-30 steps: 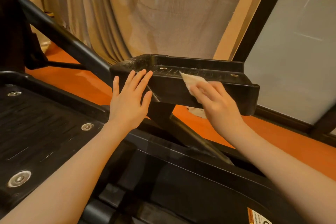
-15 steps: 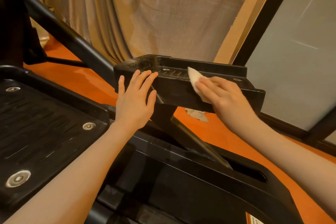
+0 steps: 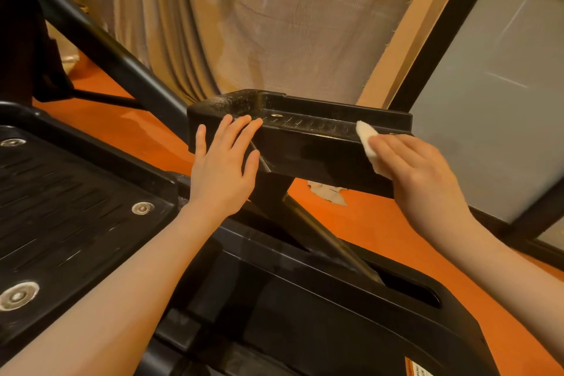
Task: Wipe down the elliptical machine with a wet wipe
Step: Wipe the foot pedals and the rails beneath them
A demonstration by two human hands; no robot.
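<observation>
A black ribbed foot pedal (image 3: 70, 210) fills the left. Right of it, the left hand (image 3: 224, 168) lies flat, fingers straight, against the near side of a raised black pedal (image 3: 305, 134) of the elliptical. Further right, the right hand (image 3: 418, 174) presses a white wet wipe (image 3: 367, 139) against that pedal's near rim, fingers extended over it

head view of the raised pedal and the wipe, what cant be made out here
- Wet wipe: mostly hidden under the right hand; its full shape is unknown.
- Raised pedal: its underside faces away, and its near right corner is covered by the right hand.
- Left hand: its palm side faces away, so how firmly it presses is unclear.
- Warning label: cut off by the bottom edge, unreadable.
</observation>
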